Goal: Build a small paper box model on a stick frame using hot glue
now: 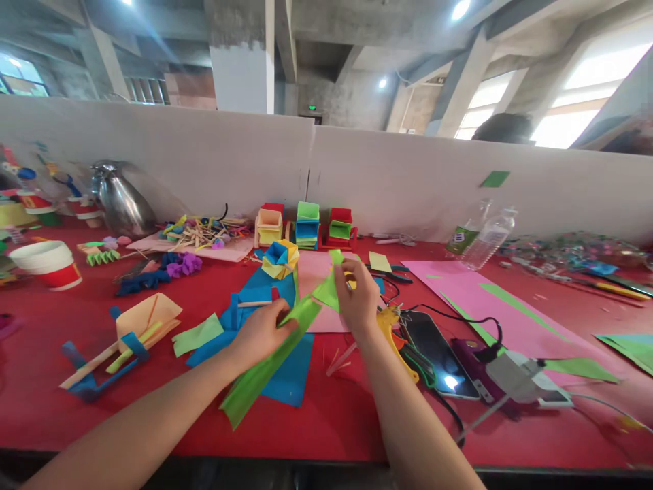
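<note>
The green paper [265, 371] is a long folded strip held in the air above the table [331, 429]. It slants from a free lower end near the front edge up to a creased tip in front of the pink sheet [312, 272]. It looks thin and very light, and limp along its length: the unheld lower part sags toward the blue sheet [294, 381] beneath it. Paper like this probably creases at the slightest pinch and tears if pulled hard, so it is best held with flat fingertips close to the fold line, not out at the loose end.

The left hand [260, 333] is nearly closed, with thumb and fingers pinching the strip about midway. The right hand [358, 296] is curled, its fingertips pinching the folded upper tip, and the other fingers are loosely bent.

Just behind the hands sits a folded blue-and-yellow ball [279, 258]. Farther back, a row of small paper boxes [307, 224] stands against the white partition [408, 177]. Just right of the right wrist lies a yellow glue gun [390, 323], then a phone [439, 350] with cables, and a large pink sheet [474, 289]. Two bottles [487, 241] stand near the partition. To the left are a paper model [145, 320], a pile of sticks [201, 235], a cup [48, 262] and a metal kettle [122, 201], all well away from the hands.
</note>
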Action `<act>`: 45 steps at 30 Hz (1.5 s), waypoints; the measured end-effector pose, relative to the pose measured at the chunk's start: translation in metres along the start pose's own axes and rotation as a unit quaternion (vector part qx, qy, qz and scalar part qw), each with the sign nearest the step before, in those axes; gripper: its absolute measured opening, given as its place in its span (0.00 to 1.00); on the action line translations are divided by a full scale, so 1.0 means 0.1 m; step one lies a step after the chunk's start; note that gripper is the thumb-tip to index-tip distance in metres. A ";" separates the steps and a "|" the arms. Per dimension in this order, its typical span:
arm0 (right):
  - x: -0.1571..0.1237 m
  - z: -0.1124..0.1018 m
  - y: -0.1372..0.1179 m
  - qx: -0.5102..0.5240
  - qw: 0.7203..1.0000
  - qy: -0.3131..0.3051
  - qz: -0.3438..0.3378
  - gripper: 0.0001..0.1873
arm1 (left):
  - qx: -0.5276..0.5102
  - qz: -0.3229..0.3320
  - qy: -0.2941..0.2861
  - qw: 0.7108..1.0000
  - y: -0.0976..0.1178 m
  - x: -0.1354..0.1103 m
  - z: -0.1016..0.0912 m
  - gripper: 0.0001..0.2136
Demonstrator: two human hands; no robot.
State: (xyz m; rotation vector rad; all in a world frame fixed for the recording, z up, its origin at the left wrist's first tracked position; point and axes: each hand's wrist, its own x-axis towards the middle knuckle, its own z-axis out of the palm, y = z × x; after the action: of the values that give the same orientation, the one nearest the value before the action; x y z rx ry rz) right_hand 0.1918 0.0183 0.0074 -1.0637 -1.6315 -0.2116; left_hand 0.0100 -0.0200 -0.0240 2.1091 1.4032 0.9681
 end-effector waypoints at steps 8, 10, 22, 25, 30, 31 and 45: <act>-0.33 0.05 -0.68 0.002 0.911 -0.239 -0.337 0.08 | -0.395 -0.121 0.104 0.905 -0.09 0.14 -0.17 0.07; -0.36 0.08 -0.70 -0.012 0.909 -0.250 -0.332 0.08 | -0.447 -0.160 0.127 0.871 -0.08 0.15 -0.20 0.07; -0.40 0.10 -0.74 -0.057 0.893 -0.295 -0.335 0.06 | -0.578 -0.133 0.124 0.796 -0.01 0.15 -0.24 0.21; -0.41 0.09 -0.73 -0.022 0.891 -0.319 -0.323 0.04 | -0.518 -0.127 0.148 0.833 -0.06 0.14 -0.23 0.20; -0.31 -0.01 -0.68 0.189 0.913 -0.308 -0.189 0.06 | -0.519 -0.162 0.075 0.836 -0.07 0.14 -0.24 0.17; -0.27 -0.02 -0.65 0.199 0.942 -0.239 -0.121 0.08 | -0.525 -0.167 0.042 0.833 -0.05 0.13 -0.24 0.17; -0.10 0.00 -0.35 0.394 0.813 -0.208 0.375 0.19 | -0.406 -0.107 -0.013 0.907 -0.02 0.04 -0.16 0.11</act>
State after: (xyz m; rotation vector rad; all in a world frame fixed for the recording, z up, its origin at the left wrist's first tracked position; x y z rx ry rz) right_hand 0.1666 -0.0073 0.0121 -1.0174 -1.3051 1.2036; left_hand -0.0019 -0.0163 -0.0137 1.3120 0.9371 1.1605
